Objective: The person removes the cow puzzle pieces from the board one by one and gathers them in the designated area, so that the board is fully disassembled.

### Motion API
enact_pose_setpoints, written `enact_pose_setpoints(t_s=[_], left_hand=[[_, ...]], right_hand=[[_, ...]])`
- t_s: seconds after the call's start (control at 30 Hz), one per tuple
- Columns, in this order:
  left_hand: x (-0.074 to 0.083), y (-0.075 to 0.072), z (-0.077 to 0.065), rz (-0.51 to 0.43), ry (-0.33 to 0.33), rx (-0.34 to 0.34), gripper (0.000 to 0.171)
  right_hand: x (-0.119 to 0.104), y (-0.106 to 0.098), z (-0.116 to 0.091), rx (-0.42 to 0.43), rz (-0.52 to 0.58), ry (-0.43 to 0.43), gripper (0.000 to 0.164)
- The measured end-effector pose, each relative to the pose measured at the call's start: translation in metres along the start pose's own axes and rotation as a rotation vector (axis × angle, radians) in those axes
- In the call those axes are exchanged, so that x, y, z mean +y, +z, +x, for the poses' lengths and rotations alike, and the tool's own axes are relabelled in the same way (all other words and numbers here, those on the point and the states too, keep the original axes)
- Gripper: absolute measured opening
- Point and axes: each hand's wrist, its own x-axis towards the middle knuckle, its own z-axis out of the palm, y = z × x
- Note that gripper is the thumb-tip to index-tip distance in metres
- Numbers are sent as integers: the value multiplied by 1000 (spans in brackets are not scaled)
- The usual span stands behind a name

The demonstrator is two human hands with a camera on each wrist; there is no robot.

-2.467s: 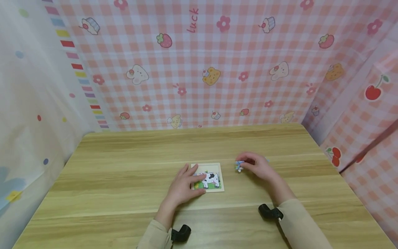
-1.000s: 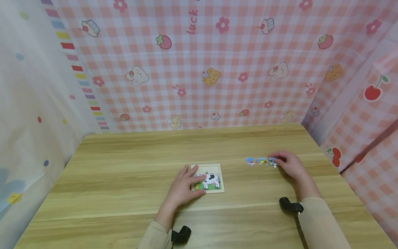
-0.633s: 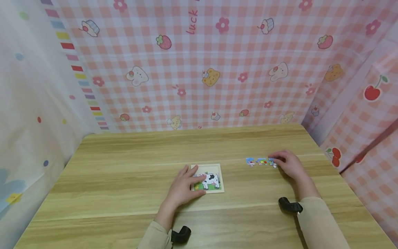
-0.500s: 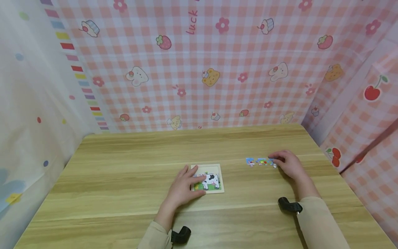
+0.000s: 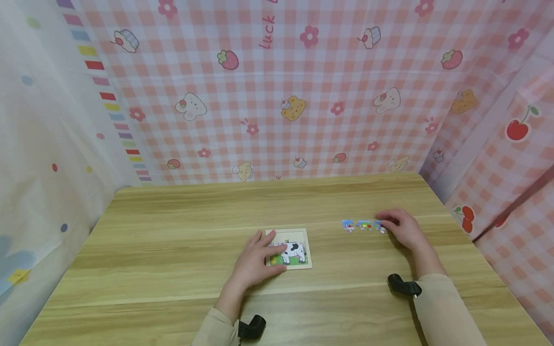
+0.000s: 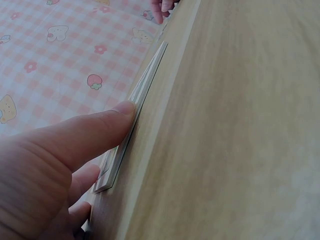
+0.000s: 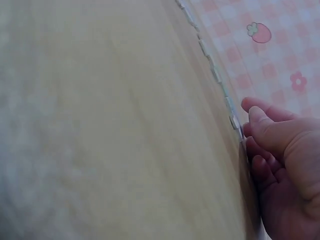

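Looks like smooth wood grain with a soft sheen on the tabletop [image 5: 329, 312]; like bare, pale, matt wood on the cow puzzle tray [image 5: 295, 235]. Shows colour-printed faces on the jigsaw pieces [image 5: 365, 225]. Resembles thin, creased cloth on the gingham curtain [image 5: 259, 72], matt cloth on the sleeves [image 5: 450, 307].

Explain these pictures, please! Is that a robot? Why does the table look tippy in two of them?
No robot: those are a person's bare hands. The picture looking down comes from a camera on the person's head; the tippy ones come from cameras worn on each wrist, probably tipped sideways. On the wood-patterned table lie a cow puzzle board and, to its right, a row of loose pieces. The left hand rests on the board. The right hand is at the rightmost piece; I can't tell whether it grips that piece.
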Motion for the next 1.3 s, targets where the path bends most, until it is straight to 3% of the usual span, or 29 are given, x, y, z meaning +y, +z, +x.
enact_pose_setpoints(t_s=[0.2,0.43,0.77,1.03,1.3], left_hand=[[-1,1,0,1,0,0,48],[-2,2,0,-1,1,6,48],[0,1,0,1,6,8,49],[-7,-4,1,-72,8,42,65],[-14,-14,5,-70,-14,30,74]], right_hand=[[-5,-4,-1,6,30,3,20],[-35,0,0,-42,47,-43,23],[-85,42,4,-144,155,-176,22],[-121,74,11,-259,194,-240,22],[-151,103,14,-352,208,-291,22]])
